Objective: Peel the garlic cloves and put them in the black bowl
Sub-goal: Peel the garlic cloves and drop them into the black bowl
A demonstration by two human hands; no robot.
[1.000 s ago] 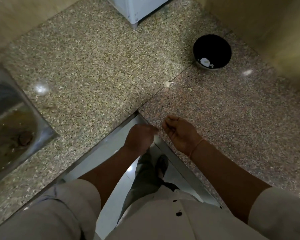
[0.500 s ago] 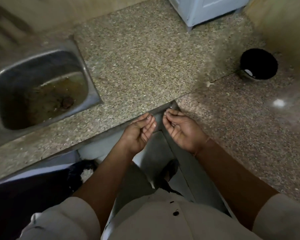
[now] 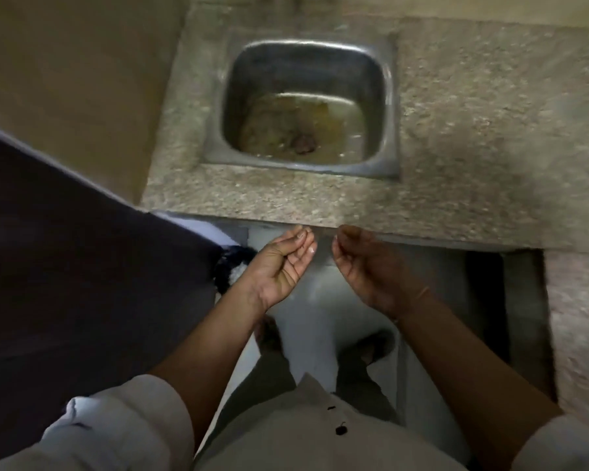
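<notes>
The left hand [image 3: 279, 263] lies palm up, its fingers [image 3: 303, 237] loosely cupped. Nothing shows in the hollow; the pale glints at the tips look like nails, not garlic. The right hand [image 3: 371, 266] faces it, just apart, with its fingers curled in toward the thumb. Whether they pinch a scrap of skin or hold nothing cannot be told, since the palm is in shadow. Both hands hang in the air just short of the counter [image 3: 473, 130] edge, over the floor rather than over the stone. Judging by that, they are not working on a clove now. The cupped, facing pose suits hands about to be rinsed or brushed off.

At 12 o'clock from the hands, set into the counter, is a steel sink [image 3: 252, 96]. It holds a shallow pool of murky, brownish water [image 3: 320, 113] with dark residue round the drain [image 3: 303, 144]. No tap stream is visible.

At 9 o'clock a dark panel [image 3: 65, 249] fills the left side, and at 3 o'clock a second slab of stone [image 3: 578, 317] runs down the right edge.

The garlic cloves and the black bowl are both out of view, so nothing here shows how many cloves are peeled. Going back to the bowl would likely call for a turn away from the sink.
</notes>
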